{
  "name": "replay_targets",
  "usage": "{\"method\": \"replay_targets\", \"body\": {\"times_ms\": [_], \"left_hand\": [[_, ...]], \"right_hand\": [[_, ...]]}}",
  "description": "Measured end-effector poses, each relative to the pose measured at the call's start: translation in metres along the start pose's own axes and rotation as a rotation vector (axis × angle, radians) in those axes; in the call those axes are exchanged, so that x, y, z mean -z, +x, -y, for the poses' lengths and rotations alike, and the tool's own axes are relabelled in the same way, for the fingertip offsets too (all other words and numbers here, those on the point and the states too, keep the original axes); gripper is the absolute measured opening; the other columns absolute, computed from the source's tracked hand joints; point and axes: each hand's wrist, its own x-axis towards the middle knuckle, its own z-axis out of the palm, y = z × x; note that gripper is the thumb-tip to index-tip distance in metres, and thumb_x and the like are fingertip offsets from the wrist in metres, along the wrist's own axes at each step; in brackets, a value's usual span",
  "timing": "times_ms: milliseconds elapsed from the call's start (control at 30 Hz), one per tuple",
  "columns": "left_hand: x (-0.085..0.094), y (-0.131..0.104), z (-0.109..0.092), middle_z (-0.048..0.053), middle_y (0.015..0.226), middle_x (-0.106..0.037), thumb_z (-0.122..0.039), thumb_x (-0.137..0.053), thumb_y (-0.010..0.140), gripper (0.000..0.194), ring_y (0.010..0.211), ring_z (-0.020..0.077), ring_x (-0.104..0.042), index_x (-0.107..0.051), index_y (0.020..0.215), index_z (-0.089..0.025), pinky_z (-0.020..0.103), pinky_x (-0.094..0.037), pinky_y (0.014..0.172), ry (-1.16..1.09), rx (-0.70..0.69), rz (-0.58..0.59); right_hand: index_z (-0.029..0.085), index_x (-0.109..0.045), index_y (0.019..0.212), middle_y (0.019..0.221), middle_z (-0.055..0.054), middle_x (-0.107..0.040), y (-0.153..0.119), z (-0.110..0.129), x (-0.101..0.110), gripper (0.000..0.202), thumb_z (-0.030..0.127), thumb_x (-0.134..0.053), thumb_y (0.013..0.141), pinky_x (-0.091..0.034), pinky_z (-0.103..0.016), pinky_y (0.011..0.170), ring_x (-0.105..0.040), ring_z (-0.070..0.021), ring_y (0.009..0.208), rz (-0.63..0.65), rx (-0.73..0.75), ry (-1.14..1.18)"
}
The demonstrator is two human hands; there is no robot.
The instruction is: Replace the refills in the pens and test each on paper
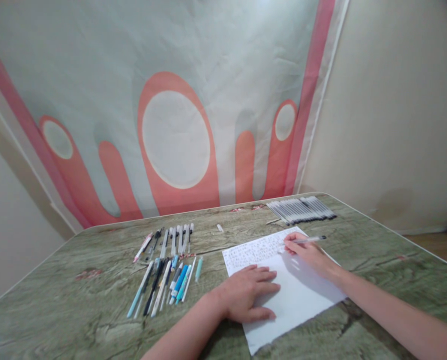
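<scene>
A white sheet of paper [302, 295] lies at a slant on the table, its upper part covered in rows of small handwriting. My left hand [248, 292] rests flat on the sheet's left side, fingers spread. Over the written lines, my right hand [306, 254] grips a clear pen [309, 240] between thumb and fingers. The pen's dark end points to the right, and its tip is near the last written lines; whether it touches the paper is too small to tell.
The wood-patterned table [96, 285] holds several mixed pens [167, 285] left of the paper. Behind them lies a row of clear pens [176, 240]. A row of dark-tipped pens [302, 210] sits at the back right. A small white cap-like piece [219, 228] lies near the back.
</scene>
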Motion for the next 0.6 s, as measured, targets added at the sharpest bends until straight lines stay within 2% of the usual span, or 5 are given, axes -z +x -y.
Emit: {"method": "replay_targets", "body": {"times_ms": [133, 200, 333, 600], "left_hand": [[0.004, 0.001, 0.014, 0.010, 0.133, -0.043, -0.044, -0.061, 0.071, 0.055, 0.124, 0.0308, -0.035, -0.051, 0.121, -0.024, 0.050, -0.019, 0.104, 0.401, -0.026, 0.220], [0.007, 0.001, 0.020, 0.009, 0.137, -0.038, -0.047, -0.056, 0.074, 0.059, 0.126, 0.0286, -0.031, -0.044, 0.127, -0.024, 0.048, -0.019, 0.104, 0.559, -0.023, 0.286], [0.010, 0.001, 0.024, 0.009, 0.137, -0.037, -0.051, -0.050, 0.077, 0.060, 0.127, 0.0254, -0.031, -0.040, 0.129, -0.024, 0.044, -0.021, 0.105, 0.663, -0.026, 0.290], [0.009, 0.001, 0.026, 0.008, 0.137, -0.037, -0.052, -0.051, 0.076, 0.061, 0.127, 0.0248, -0.031, -0.040, 0.129, -0.024, 0.043, -0.021, 0.105, 0.667, -0.026, 0.277]], "right_hand": [[0.020, -0.048, 0.066, 0.060, 0.003, -0.052, 0.004, -0.005, 0.000, 0.019, 0.035, -0.048, 0.077, -0.037, -0.027, 0.057, -0.048, -0.0130, 0.057, -0.050, 0.109, -0.262], [0.020, -0.046, 0.063, 0.058, 0.003, -0.050, 0.005, -0.008, 0.001, 0.021, 0.034, -0.046, 0.078, -0.036, -0.026, 0.057, -0.048, -0.0130, 0.057, -0.061, 0.151, -0.340], [0.020, -0.044, 0.063, 0.057, 0.004, -0.049, 0.005, -0.011, 0.002, 0.021, 0.034, -0.045, 0.079, -0.035, -0.026, 0.056, -0.047, -0.0129, 0.056, -0.098, 0.168, -0.392], [0.020, -0.044, 0.065, 0.061, 0.003, -0.049, 0.003, -0.007, 0.000, 0.018, 0.031, -0.044, 0.079, -0.036, -0.026, 0.059, -0.048, -0.0138, 0.061, -0.079, 0.255, -0.416]]}}
